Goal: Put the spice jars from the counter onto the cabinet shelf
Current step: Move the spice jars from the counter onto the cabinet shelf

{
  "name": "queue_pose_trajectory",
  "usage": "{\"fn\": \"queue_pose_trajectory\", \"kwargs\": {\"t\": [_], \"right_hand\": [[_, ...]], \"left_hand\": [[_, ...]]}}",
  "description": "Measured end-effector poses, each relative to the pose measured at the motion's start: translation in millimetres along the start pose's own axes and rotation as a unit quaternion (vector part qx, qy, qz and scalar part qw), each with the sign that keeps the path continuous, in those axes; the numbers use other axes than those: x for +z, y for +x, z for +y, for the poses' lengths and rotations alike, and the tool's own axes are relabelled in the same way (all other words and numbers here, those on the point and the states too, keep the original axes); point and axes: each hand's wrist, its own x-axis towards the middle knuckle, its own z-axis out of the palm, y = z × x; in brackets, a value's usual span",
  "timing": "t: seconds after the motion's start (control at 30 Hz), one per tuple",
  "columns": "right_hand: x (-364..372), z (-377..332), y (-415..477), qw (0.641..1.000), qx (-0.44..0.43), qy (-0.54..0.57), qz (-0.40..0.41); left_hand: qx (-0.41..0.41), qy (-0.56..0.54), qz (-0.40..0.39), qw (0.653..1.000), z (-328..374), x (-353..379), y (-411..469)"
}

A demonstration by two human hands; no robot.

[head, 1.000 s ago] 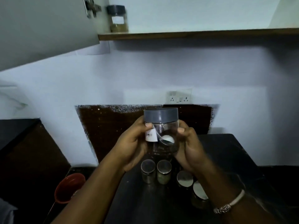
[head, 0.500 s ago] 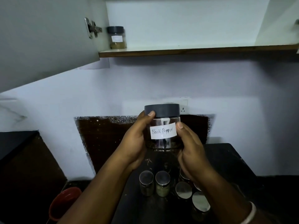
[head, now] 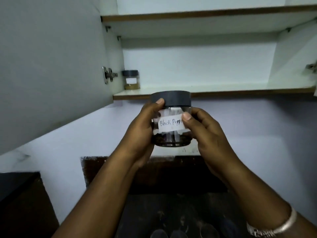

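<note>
A clear jar with a grey lid and a white "Black Pepper" label (head: 171, 125) is held up in front of the wall, just below the cabinet shelf (head: 223, 88). My left hand (head: 142, 129) grips its left side, thumb on the lid. My right hand (head: 205, 133) grips its right side, thumb over the label's end. Dark spice lies in the jar's bottom. A second grey-lidded jar (head: 131, 79) with yellowish powder stands at the shelf's far left.
The open cabinet door (head: 51, 66) hangs at left, its hinge (head: 109, 75) beside the shelved jar. An upper shelf (head: 205, 13) runs above. Several small jars with metal lids (head: 175, 233) stand on the dark counter (head: 145, 212) at the bottom edge.
Both hands have lifted the jar upward toward the shelf, and it was turned so the label faces me. The view has tilted up, showing more of the cabinet.
</note>
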Motion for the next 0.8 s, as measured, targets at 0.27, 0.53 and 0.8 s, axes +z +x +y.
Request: {"fn": "queue_pose_trajectory", "kwargs": {"t": [0.27,0.53,0.8], "right_hand": [[15.1,-36.8,145.3,0.985,-0.065,-0.153,0.047],[33.5,18.5,270.8,0.968,0.056,-0.242,-0.034],[60.3,91.3,348.4,0.94,0.093,-0.322,-0.065]], "left_hand": [[0.091,0.07,0.035,0.993,77.4,0.3,115.3],[0.037,0.191,0.141,0.971,64.4,-42.9,227.5],[-0.041,0.182,0.206,0.961,41.9,-79.3,290.7]]}}
